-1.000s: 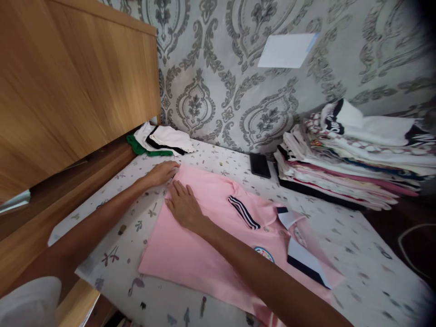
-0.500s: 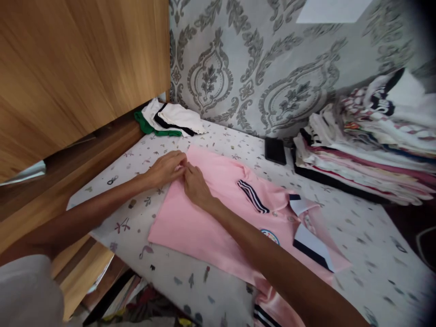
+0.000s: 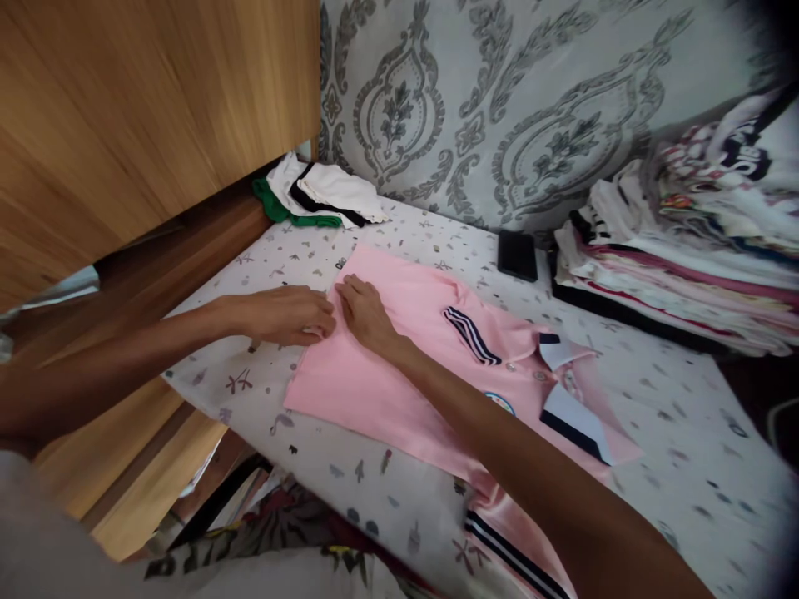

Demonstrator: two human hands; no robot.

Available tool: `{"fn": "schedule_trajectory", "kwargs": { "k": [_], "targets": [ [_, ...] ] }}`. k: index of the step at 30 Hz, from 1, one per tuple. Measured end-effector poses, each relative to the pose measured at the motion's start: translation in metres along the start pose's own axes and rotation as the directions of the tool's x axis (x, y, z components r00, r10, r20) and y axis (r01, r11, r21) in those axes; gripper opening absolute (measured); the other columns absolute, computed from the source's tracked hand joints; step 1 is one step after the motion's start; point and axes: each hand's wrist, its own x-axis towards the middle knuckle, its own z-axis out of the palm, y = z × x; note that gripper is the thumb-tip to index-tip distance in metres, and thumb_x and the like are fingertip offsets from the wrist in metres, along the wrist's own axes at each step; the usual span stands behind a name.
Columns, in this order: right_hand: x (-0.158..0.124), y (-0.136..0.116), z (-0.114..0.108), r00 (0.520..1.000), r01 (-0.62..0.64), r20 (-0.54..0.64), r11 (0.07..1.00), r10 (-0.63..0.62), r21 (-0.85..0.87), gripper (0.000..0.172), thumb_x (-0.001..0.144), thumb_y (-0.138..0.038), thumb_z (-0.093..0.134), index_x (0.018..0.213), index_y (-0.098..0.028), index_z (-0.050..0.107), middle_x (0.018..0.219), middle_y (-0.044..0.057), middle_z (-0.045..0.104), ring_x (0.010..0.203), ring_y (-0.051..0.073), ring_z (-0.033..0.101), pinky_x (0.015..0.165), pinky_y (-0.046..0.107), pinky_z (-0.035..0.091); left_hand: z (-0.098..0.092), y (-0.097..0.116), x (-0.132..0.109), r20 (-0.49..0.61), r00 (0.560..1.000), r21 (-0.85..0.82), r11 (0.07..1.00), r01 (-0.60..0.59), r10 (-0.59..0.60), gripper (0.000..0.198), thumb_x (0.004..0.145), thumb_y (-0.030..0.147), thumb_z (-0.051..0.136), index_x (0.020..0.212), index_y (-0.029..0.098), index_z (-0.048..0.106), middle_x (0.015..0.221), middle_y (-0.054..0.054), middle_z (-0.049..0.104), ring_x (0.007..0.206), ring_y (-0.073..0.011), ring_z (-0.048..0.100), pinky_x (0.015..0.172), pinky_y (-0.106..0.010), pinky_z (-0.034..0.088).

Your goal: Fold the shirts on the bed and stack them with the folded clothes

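A pink polo shirt (image 3: pixel 405 291) lies spread on the patterned sheet, its white and navy collar toward the right and its hem toward the left. At the hem edge, my left hand (image 3: pixel 290 314) has bent fingers closed on the cloth, thumb low. Just beside it, my right hand (image 3: pixel 369 316) rests on the shirt with fingers curled and pressed together on the fabric near the hem. One striped sleeve is folded in on the shirt's front; the other sticks out below my right forearm. A round badge is partly covered by that forearm.
Folded white and green clothes (image 3: pixel 330 195) lie at the far left corner. A black phone (image 3: pixel 517 254) sits near the wall. A tall stack of folded clothes (image 3: pixel 680 274) stands at the right. A wooden cabinet (image 3: pixel 162 100) overhangs the left side of the sheet (image 3: pixel 387 507).
My left hand has moved slightly back from my right hand along the hem, toward me. My right hand stays on the shirt near the hem. The view has shifted a little.
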Motion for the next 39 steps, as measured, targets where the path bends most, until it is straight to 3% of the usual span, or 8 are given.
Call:
{"fn": "schedule_trajectory", "kwargs": {
  "k": [4, 13, 17, 22, 27, 31, 34, 39],
  "targets": [
    [0.001, 0.001, 0.002, 1.0, -0.023, 0.011, 1.0, 0.023, 0.0, 0.034, 0.093, -0.006, 0.033, 0.112, -0.014, 0.06, 0.123, 0.014, 0.058, 0.121, 0.025, 0.046, 0.104, 0.045, 0.035, 0.009, 0.011, 0.009, 0.142, 0.979, -0.161, 0.979, -0.125, 0.148, 0.025, 0.093, 0.015, 0.046, 0.1, 0.023, 0.069, 0.106, -0.006, 0.064, 0.098, -0.0181, 0.057, 0.087, -0.026, 0.042],
    [-0.005, -0.004, -0.01, 1.0, 0.004, -0.009, 0.999, -0.004, 0.053, 0.03, 0.092, -0.007, 0.036, 0.108, -0.013, 0.061, 0.108, 0.014, 0.059, 0.105, 0.026, 0.052, 0.093, 0.044, 0.043, 0.002, -0.001, -0.015, 0.254, 0.962, -0.24, 0.97, -0.041, 0.104, 0.031, 0.091, 0.011, 0.045, 0.085, 0.024, 0.072, 0.09, -0.005, 0.063, 0.084, -0.016, 0.056, 0.077, -0.024, 0.042],
    [-0.044, -0.039, -0.031, 0.992, 0.101, -0.097, 0.983, -0.087, 0.153, 0.02, 0.096, -0.016, 0.042, 0.104, -0.014, 0.06, 0.108, 0.013, 0.058, 0.102, 0.024, 0.052, 0.089, 0.04, 0.045, 0.005, -0.007, -0.014, 0.245, 0.966, -0.256, 0.966, -0.021, 0.086, 0.03, 0.091, 0.015, 0.047, 0.082, 0.025, 0.073, 0.092, -0.004, 0.064, 0.087, -0.0168, 0.056, 0.08, -0.025, 0.041],
    [-0.097, -0.098, -0.05, 0.921, 0.37, 0.099, 0.925, -0.377, 0.084, 0.024, 0.098, -0.034, 0.05, 0.101, -0.014, 0.061, 0.096, 0.011, 0.061, 0.089, 0.022, 0.052, 0.072, 0.034, 0.044, 0.004, -0.01, -0.013, 0.244, 0.963, -0.318, 0.948, -0.029, 0.112, 0.031, 0.093, 0.017, 0.046, 0.078, 0.023, 0.073, 0.091, -0.004, 0.063, 0.087, -0.0153, 0.057, 0.081, -0.023, 0.04],
    [-0.106, -0.11, -0.036, 0.925, 0.339, 0.22, 0.934, -0.309, -0.11, 0.021, 0.096, -0.01, 0.045, 0.087, -0.014, 0.063, 0.083, 0.01, 0.061, 0.079, 0.021, 0.052, 0.065, 0.033, 0.039, 0.003, -0.007, -0.013, 0.215, 0.971, -0.354, 0.935, -0.023, 0.105, 0.03, 0.093, 0.019, 0.048, 0.077, 0.023, 0.072, 0.087, -0.004, 0.063, 0.085, -0.0152, 0.056, 0.081, -0.023, 0.04],
    [-0.103, -0.109, -0.033, 0.951, 0.238, 0.211, 0.971, -0.226, -0.034, 0.02, 0.098, -0.018, 0.048, 0.084, -0.014, 0.062, 0.084, 0.008, 0.063, 0.078, 0.019, 0.054, 0.069, 0.031, 0.042, 0.003, -0.006, -0.013, 0.209, 0.974, -0.386, 0.923, -0.004, 0.092, 0.027, 0.092, 0.019, 0.05, 0.076, 0.023, 0.071, 0.085, -0.004, 0.064, 0.085, -0.0157, 0.055, 0.08, -0.022, 0.041],
    [-0.103, -0.115, -0.032, 0.942, 0.26, 0.234, 0.964, -0.239, -0.062, 0.018, 0.098, -0.026, 0.051, 0.09, -0.014, 0.062, 0.088, 0.01, 0.064, 0.083, 0.021, 0.055, 0.071, 0.034, 0.044, 0.002, -0.005, -0.013, 0.213, 0.974, -0.363, 0.932, 0.001, 0.082, 0.027, 0.091, 0.017, 0.05, 0.074, 0.022, 0.071, 0.084, -0.004, 0.063, 0.084, -0.0155, 0.055, 0.079, -0.022, 0.041],
    [-0.101, -0.12, -0.026, 0.95, 0.215, 0.243, 0.975, -0.195, -0.059, 0.015, 0.092, -0.008, 0.05, 0.086, -0.015, 0.062, 0.085, 0.011, 0.065, 0.084, 0.022, 0.057, 0.069, 0.033, 0.044, 0.004, -0.004, -0.013, 0.199, 0.977, -0.332, 0.943, -0.012, 0.082, 0.03, 0.09, 0.015, 0.048, 0.075, 0.024, 0.073, 0.083, -0.004, 0.065, 0.083, -0.016, 0.057, 0.079, -0.023, 0.043]
  ]
}}
